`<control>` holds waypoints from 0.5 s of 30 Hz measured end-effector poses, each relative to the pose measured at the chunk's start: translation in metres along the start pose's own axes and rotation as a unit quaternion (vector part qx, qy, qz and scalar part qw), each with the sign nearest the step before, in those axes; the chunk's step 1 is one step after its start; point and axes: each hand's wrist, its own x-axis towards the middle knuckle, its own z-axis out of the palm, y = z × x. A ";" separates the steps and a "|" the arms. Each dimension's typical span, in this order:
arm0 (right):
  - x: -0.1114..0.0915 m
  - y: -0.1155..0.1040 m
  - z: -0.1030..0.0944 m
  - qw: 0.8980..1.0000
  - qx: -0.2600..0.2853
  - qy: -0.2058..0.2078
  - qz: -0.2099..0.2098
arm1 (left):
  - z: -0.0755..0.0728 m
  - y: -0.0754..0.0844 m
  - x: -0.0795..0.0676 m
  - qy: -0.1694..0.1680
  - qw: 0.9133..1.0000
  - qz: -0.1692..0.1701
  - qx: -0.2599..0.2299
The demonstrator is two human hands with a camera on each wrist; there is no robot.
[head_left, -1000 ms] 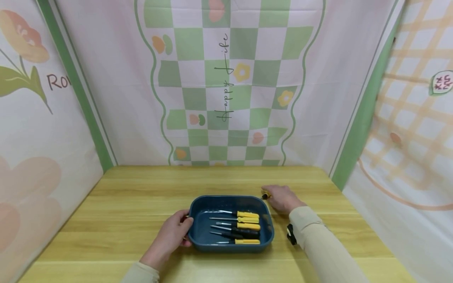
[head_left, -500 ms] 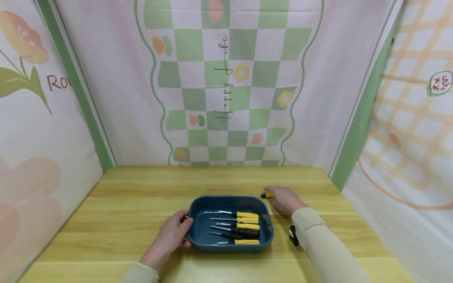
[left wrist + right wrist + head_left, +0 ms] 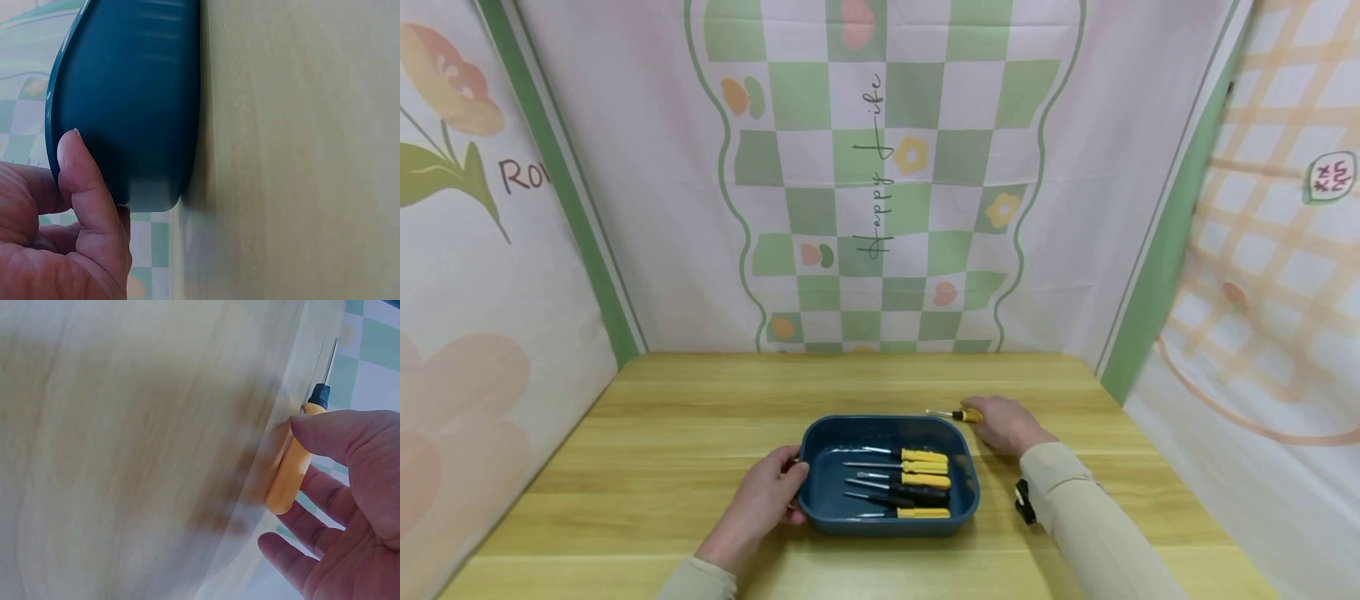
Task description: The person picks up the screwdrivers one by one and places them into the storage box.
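My left hand (image 3: 763, 496) grips the left end of a dark blue plastic bin (image 3: 827, 527), with the thumb at the rim. In the left wrist view the thumb (image 3: 87, 181) presses the bin's outer wall (image 3: 134, 94). Several screwdrivers with yellow or black handles lie inside, shafts pointing left, such as a yellow-handled one (image 3: 925, 512) at the near side. Behind the bin's far right corner, my right hand (image 3: 1006, 423) pinches another screwdriver (image 3: 294, 469) by its yellow handle, thumb on one side and fingers on the other. Its metal shaft points left, close to the tabletop.
The bin stands on a wood-grain table (image 3: 700, 417). Printed cloth walls enclose the back and both sides, with a green checked panel (image 3: 913, 200) at the back. A small black object (image 3: 1024, 502) is at the right sleeve's wrist.
My right hand has shifted slightly to the right with the screwdriver, whose shaft now shows beyond the bin's far rim. The left hand and the bin have stayed put.
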 end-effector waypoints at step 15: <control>-0.004 -0.002 0.000 1.000 0.022 0.005 -0.003 | -0.001 0.000 -0.001 -0.003 1.000 0.005 0.002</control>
